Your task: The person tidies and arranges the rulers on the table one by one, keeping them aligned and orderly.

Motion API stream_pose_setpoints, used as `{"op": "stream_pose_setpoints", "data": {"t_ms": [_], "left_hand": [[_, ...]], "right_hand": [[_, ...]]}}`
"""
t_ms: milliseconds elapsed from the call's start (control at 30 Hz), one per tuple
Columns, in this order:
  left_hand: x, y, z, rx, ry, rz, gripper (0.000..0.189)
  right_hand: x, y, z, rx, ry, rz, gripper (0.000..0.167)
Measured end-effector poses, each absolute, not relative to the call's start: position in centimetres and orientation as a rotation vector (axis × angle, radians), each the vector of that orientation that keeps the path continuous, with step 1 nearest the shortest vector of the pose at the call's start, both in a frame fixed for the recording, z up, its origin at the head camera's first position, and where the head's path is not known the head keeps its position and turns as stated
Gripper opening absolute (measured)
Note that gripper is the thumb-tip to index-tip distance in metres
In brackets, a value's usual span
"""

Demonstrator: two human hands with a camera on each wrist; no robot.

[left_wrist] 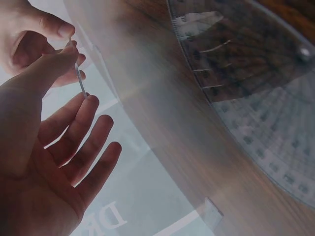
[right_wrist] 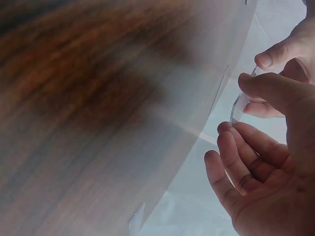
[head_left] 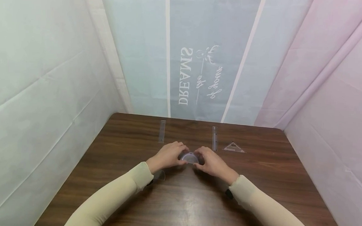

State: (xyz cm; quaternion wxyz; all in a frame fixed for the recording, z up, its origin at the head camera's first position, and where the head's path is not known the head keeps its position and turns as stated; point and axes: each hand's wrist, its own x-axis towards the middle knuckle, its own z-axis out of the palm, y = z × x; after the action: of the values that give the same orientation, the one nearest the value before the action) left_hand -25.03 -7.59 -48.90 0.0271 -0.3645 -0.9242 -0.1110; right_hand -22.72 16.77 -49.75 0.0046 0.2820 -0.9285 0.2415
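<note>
Both hands hold a small clear protractor [head_left: 190, 158] above the middle of the table, its curved side facing away from the person. The left hand [head_left: 169, 155] pinches one end between thumb and fingertips; the right hand [head_left: 213, 163] pinches the other end the same way. In the left wrist view the protractor [left_wrist: 80, 78] appears edge-on, and the left hand's outer fingers spread away from it. From the right wrist, the protractor [right_wrist: 239, 105] is a thin slanted strip between the thumb and fingers. A second clear protractor [head_left: 160, 175] lies on the table, partly hidden under the left wrist.
Two clear rulers lie toward the table's far side, one ruler [head_left: 162, 131] left of the hands and another ruler [head_left: 214, 138] beyond the right hand. A clear triangular set square [head_left: 233, 147] lies right of them. Cloth walls surround the brown wooden table [head_left: 183, 206].
</note>
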Motion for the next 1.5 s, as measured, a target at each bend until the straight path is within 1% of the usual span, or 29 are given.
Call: {"op": "stream_pose_setpoints", "data": {"t_ms": [300,1000,1500], "left_hand": [[-24.0,-8.5,-48.7,-1.109,-2.888,-0.354,0.049],[-21.7,-10.7,-49.0,-1.206,-2.866,-0.337,0.048],[-20.6,-11.7,-49.9,-1.268,-2.869,-0.296,0.047]], "right_hand": [[-21.7,16.5,-49.7,0.952,-2.901,0.789,0.046],[-19.7,15.1,-49.7,1.115,-2.894,0.788,0.041],[-19.0,14.2,-50.9,1.182,-2.926,0.796,0.038]]}}
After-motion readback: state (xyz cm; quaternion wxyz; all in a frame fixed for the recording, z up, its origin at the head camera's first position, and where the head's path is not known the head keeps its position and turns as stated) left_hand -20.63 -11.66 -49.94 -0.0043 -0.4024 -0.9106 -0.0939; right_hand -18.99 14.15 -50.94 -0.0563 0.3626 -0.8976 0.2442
